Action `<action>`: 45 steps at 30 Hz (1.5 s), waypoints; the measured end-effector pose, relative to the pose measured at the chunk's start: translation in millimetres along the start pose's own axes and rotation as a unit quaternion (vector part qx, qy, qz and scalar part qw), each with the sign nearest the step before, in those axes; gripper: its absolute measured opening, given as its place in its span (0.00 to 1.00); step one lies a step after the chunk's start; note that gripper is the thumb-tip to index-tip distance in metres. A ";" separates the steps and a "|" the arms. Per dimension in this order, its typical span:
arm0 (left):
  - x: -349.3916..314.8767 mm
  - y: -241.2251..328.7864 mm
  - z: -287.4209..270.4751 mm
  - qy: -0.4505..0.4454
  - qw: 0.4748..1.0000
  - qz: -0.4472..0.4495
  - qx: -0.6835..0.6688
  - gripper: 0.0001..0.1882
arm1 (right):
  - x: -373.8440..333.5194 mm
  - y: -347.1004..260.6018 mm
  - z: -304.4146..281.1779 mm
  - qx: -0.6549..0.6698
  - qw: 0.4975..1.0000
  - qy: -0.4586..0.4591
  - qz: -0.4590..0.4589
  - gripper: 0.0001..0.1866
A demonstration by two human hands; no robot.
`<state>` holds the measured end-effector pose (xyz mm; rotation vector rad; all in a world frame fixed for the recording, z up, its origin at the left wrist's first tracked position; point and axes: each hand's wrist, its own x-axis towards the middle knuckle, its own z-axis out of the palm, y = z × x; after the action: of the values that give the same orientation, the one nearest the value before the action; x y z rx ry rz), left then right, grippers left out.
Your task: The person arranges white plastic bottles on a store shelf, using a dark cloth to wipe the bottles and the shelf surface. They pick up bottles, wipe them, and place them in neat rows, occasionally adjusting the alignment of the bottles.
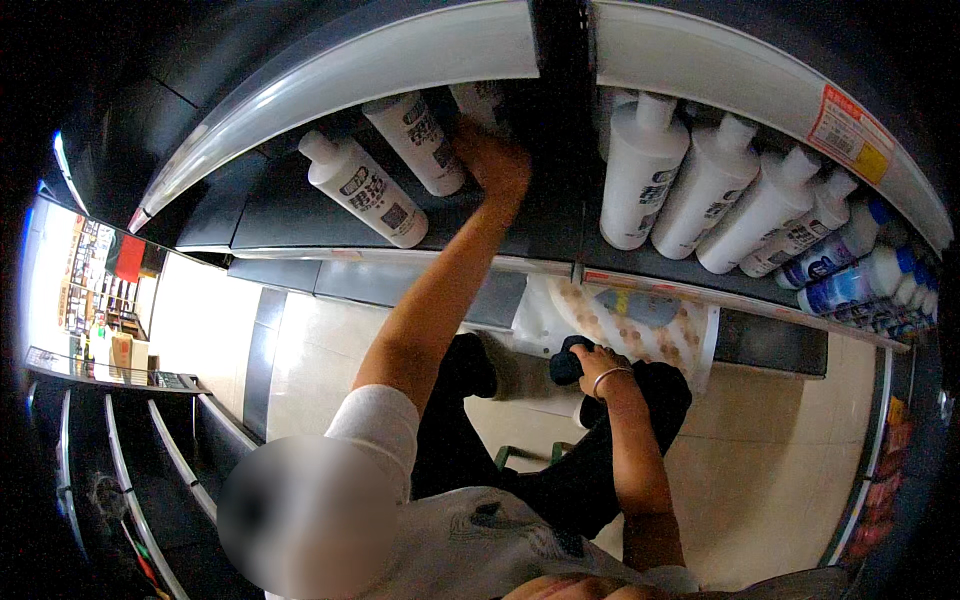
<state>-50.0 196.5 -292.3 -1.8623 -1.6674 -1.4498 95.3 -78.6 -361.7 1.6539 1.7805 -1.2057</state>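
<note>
White bottles [414, 142] deserve a careful reach: nearest, below the dark shelf [545, 215], the right hand [601, 369] curls round a dark bundle [566, 364]. On the shelf, they stand beside the left hand [498, 166], whose opening and hold are lost in shadow; its wrist should avoid nudging them.

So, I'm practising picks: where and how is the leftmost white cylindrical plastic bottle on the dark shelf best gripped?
I'd wrap fingers around the bottle at mid-body, from the front: that side looks unobstructed, and its cylinder is broader than its white cap.
</note>
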 end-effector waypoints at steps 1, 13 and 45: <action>-8.2 20.4 -7.8 0.021 0.999 0.019 -0.019 0.36 | 0.5 1.3 -0.1 -0.014 1.000 0.007 0.005 0.35; -27.7 -11.5 18.1 -0.198 0.953 -0.044 -0.227 0.40 | 8.7 1.6 11.2 0.011 1.000 0.001 0.014 0.36; -25.3 -114.9 -202.7 -0.235 0.938 -0.163 -0.194 0.33 | -42.8 -24.2 13.5 0.159 0.939 0.145 -0.268 0.35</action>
<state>-244.6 69.0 -263.2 -2.3869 -2.1129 -1.6505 77.6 -112.2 -327.7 1.6301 2.4380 -1.6182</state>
